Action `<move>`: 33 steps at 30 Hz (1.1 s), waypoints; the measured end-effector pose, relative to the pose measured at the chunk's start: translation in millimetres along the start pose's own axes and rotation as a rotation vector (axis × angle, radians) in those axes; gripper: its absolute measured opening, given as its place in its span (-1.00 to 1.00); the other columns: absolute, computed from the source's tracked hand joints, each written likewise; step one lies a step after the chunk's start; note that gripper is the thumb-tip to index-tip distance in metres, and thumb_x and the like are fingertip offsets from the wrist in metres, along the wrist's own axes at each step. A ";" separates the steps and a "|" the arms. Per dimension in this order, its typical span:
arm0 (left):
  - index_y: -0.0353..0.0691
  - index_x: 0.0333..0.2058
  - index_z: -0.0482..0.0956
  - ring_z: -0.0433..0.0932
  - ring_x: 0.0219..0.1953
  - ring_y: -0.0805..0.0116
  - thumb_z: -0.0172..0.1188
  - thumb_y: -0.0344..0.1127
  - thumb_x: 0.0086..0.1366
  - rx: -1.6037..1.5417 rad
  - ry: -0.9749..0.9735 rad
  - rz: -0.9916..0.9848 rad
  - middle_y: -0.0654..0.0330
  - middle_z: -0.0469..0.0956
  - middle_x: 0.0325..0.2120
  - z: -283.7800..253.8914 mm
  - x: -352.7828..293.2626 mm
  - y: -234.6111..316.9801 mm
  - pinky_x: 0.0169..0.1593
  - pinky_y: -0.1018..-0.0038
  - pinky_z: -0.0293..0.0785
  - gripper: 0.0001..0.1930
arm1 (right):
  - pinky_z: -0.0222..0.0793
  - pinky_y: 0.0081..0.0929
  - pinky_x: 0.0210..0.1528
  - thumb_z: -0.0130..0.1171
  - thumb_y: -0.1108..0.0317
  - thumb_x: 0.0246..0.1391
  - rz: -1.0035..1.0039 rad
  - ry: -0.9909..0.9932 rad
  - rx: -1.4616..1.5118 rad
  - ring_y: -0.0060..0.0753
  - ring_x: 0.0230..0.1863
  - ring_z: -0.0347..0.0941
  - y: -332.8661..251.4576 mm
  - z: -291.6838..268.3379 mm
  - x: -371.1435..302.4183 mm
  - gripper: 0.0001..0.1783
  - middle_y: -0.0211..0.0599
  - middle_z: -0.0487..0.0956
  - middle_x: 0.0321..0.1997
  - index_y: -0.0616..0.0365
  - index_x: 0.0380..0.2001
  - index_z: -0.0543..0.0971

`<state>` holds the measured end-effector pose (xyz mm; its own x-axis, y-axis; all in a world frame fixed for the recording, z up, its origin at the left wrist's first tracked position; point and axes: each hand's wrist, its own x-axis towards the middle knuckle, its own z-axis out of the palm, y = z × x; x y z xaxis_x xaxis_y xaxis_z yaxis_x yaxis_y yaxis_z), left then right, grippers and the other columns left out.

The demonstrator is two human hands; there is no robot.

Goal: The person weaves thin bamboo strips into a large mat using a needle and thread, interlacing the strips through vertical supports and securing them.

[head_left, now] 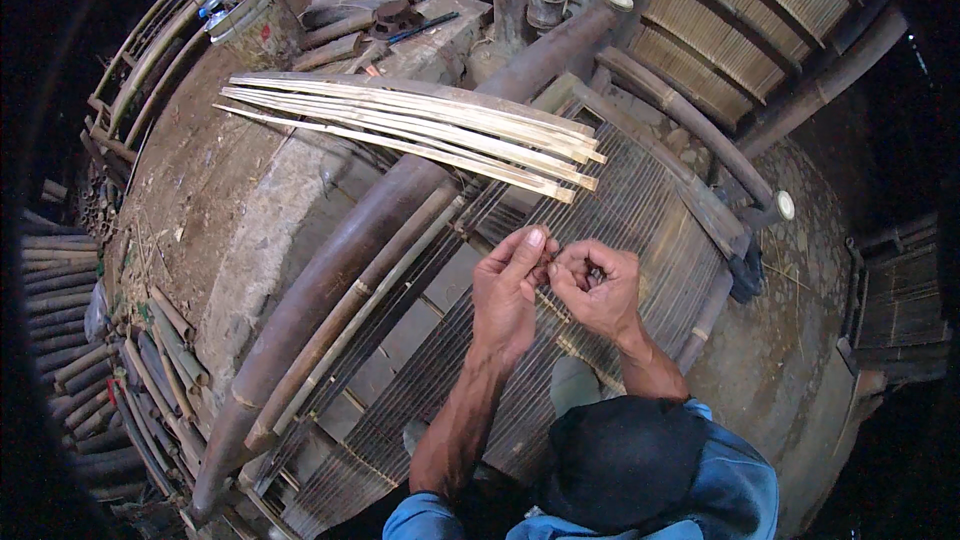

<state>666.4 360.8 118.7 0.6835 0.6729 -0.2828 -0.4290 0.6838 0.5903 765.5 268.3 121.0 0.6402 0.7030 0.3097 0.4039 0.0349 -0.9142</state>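
My left hand and my right hand meet in front of me, fingertip to fingertip. The left one is closed, thumb pressed against its curled forefinger; whatever it pinches is too small to tell. Curled fingers close my right hand too, and a small dark bit shows inside them, its kind unclear. Both hands hover over a rack of thin, closely spaced parallel strands. Just beyond them, a fan of pale split bamboo strips lies across the rack's far end and a thick pole.
A thick bamboo pole runs along the rack's left side. Cut bamboo poles are heaped at left. A bucket with plastic bottles stands far left. A slatted bamboo panel leans at far right, near a jutting pole.
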 end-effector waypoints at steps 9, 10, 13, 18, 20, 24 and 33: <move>-0.32 -0.19 0.63 0.43 -0.44 0.61 0.19 -0.30 0.40 0.503 -0.048 0.038 0.33 0.57 -0.42 -7.9 0.5 11.6 -0.36 0.62 0.36 -0.81 | 0.50 -0.50 -0.25 0.44 0.38 -0.07 -0.155 -0.040 -0.191 -0.39 -0.33 0.59 -13.3 -14.9 3.2 -0.76 -0.30 0.66 -0.36 0.19 -0.30 0.64; -0.33 -0.20 0.63 0.42 -0.47 0.61 0.19 -0.30 0.39 0.556 -0.029 0.015 0.33 0.57 -0.44 -7.6 -2.0 13.3 -0.38 0.62 0.35 -0.81 | 0.51 -0.48 -0.20 0.45 0.38 -0.08 -0.077 -0.037 -0.187 -0.32 -0.26 0.62 -17.4 -18.0 2.5 -0.69 -0.25 0.67 -0.28 0.19 -0.21 0.66; -0.33 -0.21 0.65 0.41 -0.48 0.62 0.19 -0.33 0.39 0.647 -0.148 -0.001 0.34 0.56 -0.48 -9.4 -5.8 19.2 -0.39 0.63 0.34 -0.82 | 0.53 -0.44 -0.16 0.41 0.46 -0.04 -0.142 -0.168 -0.112 -0.26 -0.26 0.62 -22.8 -26.9 9.0 -0.61 -0.21 0.67 -0.23 0.19 -0.07 0.65; -0.28 -0.25 0.67 0.45 -0.49 0.62 0.22 -0.33 0.38 0.707 -0.260 -0.037 0.32 0.59 -0.50 -25.0 0.3 19.5 -0.37 0.61 0.37 -0.85 | 0.55 -0.46 -0.22 0.39 0.56 -0.04 -0.378 -0.230 -0.078 -0.25 -0.27 0.65 -11.1 -28.9 16.4 -0.66 -0.16 0.70 -0.30 0.19 -0.12 0.70; -0.28 -0.23 0.67 0.44 -0.50 0.62 0.22 -0.32 0.38 0.724 -0.280 -0.043 0.32 0.60 -0.50 -33.6 1.3 18.2 -0.39 0.61 0.37 -0.84 | 0.55 -0.44 -0.25 0.40 0.56 -0.06 -0.401 -0.256 -0.082 -0.25 -0.30 0.65 -1.9 -31.5 14.9 -0.68 -0.18 0.70 -0.31 0.18 -0.15 0.71; -0.28 -0.20 0.66 0.38 -0.60 0.63 0.21 -0.29 0.40 0.713 -0.327 -0.184 0.32 0.61 -0.50 -35.7 10.1 23.3 -0.53 0.64 0.27 -0.82 | 0.54 -0.38 -0.34 0.41 0.55 -0.11 -0.501 -0.243 -0.183 -0.24 -0.39 0.64 4.5 -33.5 15.4 -0.77 -0.24 0.69 -0.36 0.15 -0.29 0.72; -0.26 -0.17 0.65 0.30 -0.56 0.65 0.21 -0.22 0.41 0.680 -0.318 -0.240 0.42 0.47 -0.56 -59.4 20.0 4.9 -0.51 0.65 0.16 -0.78 | 0.53 -0.36 -0.37 0.39 0.52 -0.09 -0.512 -0.156 -0.332 -0.22 -0.44 0.61 3.6 -25.0 5.5 -0.90 -0.25 0.65 -0.46 0.15 -0.44 0.67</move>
<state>642.9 394.4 71.0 0.8919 0.3456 -0.2917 0.1368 0.4085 0.9024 786.7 254.5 125.9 0.2193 0.7521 0.6215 0.8313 0.1895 -0.5225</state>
